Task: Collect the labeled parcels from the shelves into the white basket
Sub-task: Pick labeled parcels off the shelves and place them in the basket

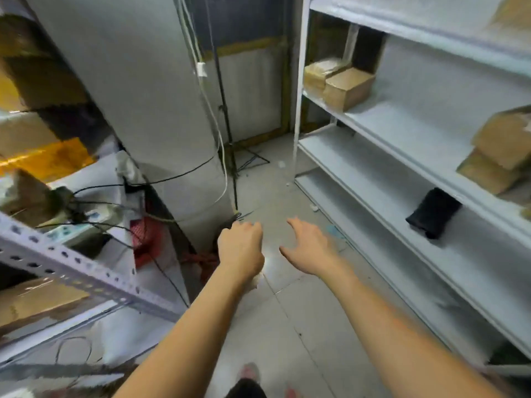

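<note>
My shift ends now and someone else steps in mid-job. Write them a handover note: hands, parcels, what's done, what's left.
Left hand: loosely curled, holding nothing. Right hand: fingers spread, empty. Both hover over the grey tiled floor.
Parcels: two brown cardboard boxes at the far end of the white metal shelving on the right, two stacked cardboard boxes nearer on the same level, and a black soft pouch one shelf down. Labels unreadable.
Done: cannot tell; the white basket is out of view.
Left: collect these and find the basket.
</note>
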